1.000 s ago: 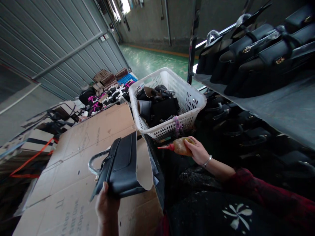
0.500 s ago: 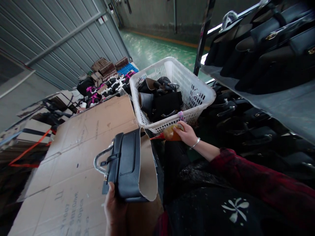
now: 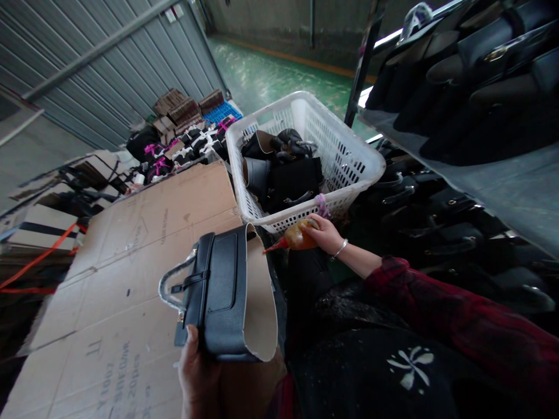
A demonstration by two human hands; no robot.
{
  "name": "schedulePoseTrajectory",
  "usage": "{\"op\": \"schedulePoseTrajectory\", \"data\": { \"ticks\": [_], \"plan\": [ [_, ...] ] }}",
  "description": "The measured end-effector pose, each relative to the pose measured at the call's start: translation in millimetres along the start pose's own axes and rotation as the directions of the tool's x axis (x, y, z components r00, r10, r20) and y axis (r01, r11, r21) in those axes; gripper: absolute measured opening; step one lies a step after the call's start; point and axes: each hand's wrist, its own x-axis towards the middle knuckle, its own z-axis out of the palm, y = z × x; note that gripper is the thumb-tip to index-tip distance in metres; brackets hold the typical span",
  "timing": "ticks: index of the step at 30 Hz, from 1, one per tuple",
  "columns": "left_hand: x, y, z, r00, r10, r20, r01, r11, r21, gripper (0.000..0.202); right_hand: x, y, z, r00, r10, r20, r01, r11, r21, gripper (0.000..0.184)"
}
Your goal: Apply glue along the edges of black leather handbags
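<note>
My left hand (image 3: pixel 196 368) grips a dark handbag (image 3: pixel 225 291) by its lower end, thumb on the near face and the other fingers hidden beneath. The bag lies on its side at the edge of the cardboard, its open end with a beige lining turned to the right. Its handle, wrapped in clear plastic, points left. In my right hand (image 3: pixel 325 234) is a squeeze bottle (image 3: pixel 299 237) of amber liquid with a red nozzle. The nozzle tip is close to the rim of the bag's open end; whether they touch I cannot tell.
Printed cardboard (image 3: pixel 117 279) covers the work surface. A white plastic basket (image 3: pixel 362 169) beyond it holds several dark bag pieces. Rack shelves (image 3: pixel 480 169) with many dark bags stand at the right. Tied bundles (image 3: pixel 192 142) lie at the back left, near an orange strap (image 3: pixel 41 256).
The squeeze bottle has come a little left, its red nozzle now plainly seen near the bag's rim. The bag stays in my left hand; the whole view has shifted slightly.
</note>
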Motion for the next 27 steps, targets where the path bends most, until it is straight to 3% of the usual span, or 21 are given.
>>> {"op": "schedulePoseTrajectory", "data": {
  "ticks": [2,4,12,16,21,24,27],
  "plan": [
    [-6,2,9.6,0.982,-0.046,-0.183,0.048,0.999,0.008,0.039,-6,0,-2,0.998,0.032,0.050,-0.033,0.999,0.031,0.034],
    [-11,4,18.8,0.964,-0.053,-0.259,0.055,0.998,0.001,0.038,-11,-1,-4,0.994,0.058,0.092,-0.063,0.997,0.052,0.036],
    [-14,3,26.1,0.963,-0.047,-0.266,0.048,0.999,-0.001,0.037,0,-3,0,0.998,0.021,-0.064,-0.021,1.000,0.011,0.036],
    [-15,2,23.0,0.965,-0.014,-0.262,0.021,0.999,0.026,0.038,6,0,4,0.997,0.018,-0.074,-0.017,1.000,0.015,0.037],
    [-15,1,26.5,0.969,0.007,-0.249,0.008,0.998,0.060,0.038,2,8,-6,0.995,0.005,-0.099,-0.008,0.999,-0.037,0.035],
    [-15,1,28.1,0.957,-0.008,-0.291,0.023,0.999,0.048,0.037,2,10,-9,0.992,0.045,-0.119,-0.042,0.999,0.027,0.035],
    [-14,1,24.5,0.965,-0.013,-0.264,0.026,0.999,0.047,0.038,5,8,-3,0.992,0.077,-0.102,-0.065,0.991,0.114,0.036]
  ]
}}
